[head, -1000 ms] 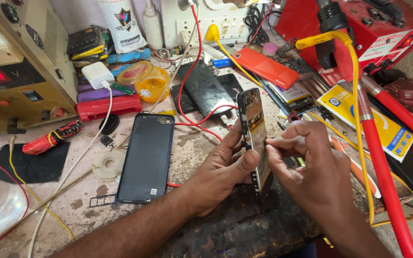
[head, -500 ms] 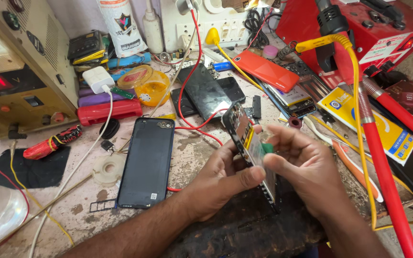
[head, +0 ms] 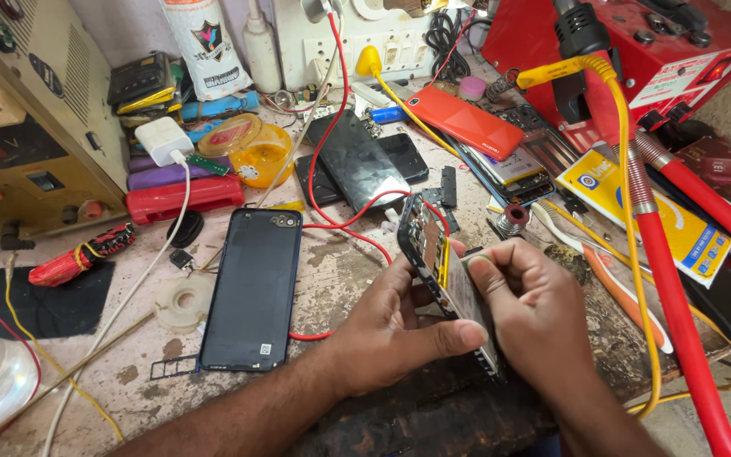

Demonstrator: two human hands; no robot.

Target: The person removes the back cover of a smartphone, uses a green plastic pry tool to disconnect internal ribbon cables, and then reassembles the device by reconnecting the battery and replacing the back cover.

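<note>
The opened, edge-up phone body (head: 442, 275) stands between the left hand (head: 391, 330) and the right hand (head: 535, 313), above the worn dark wooden bench edge (head: 433, 415). Left of the hands, the dark flat phone back cover (head: 253, 288) lies on the bench, a small white tape ring (head: 184, 301) beside it. Behind lie 2 black phones (head: 357, 161). At right, the thick red hose (head: 678, 313) crosses the yellow flat packet (head: 636, 199).
</note>
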